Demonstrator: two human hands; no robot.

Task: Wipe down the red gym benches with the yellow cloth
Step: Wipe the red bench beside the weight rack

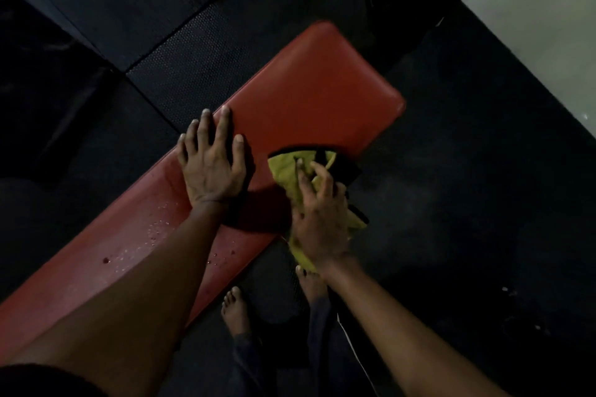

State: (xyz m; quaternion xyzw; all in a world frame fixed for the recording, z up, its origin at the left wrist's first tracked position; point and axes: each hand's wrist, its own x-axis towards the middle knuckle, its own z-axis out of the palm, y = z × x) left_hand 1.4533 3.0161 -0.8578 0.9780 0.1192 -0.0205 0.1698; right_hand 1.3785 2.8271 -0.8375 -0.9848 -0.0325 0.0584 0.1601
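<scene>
Head camera looks steeply down, close above the bench (309, 87).

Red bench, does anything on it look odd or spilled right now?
Yes. Small droplets lie on the near half of the red bench, not yet wiped. A dark spot among them could be a drop or a puncture; I cannot tell. The right hand holds the yellow cloth farther along.

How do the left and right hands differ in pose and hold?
The left hand lies flat, fingers spread, on the red bench and holds nothing; the right hand curls its fingers round the yellow cloth. The left is on the bench's far edge, the right on the near one. Both are bare.
</scene>
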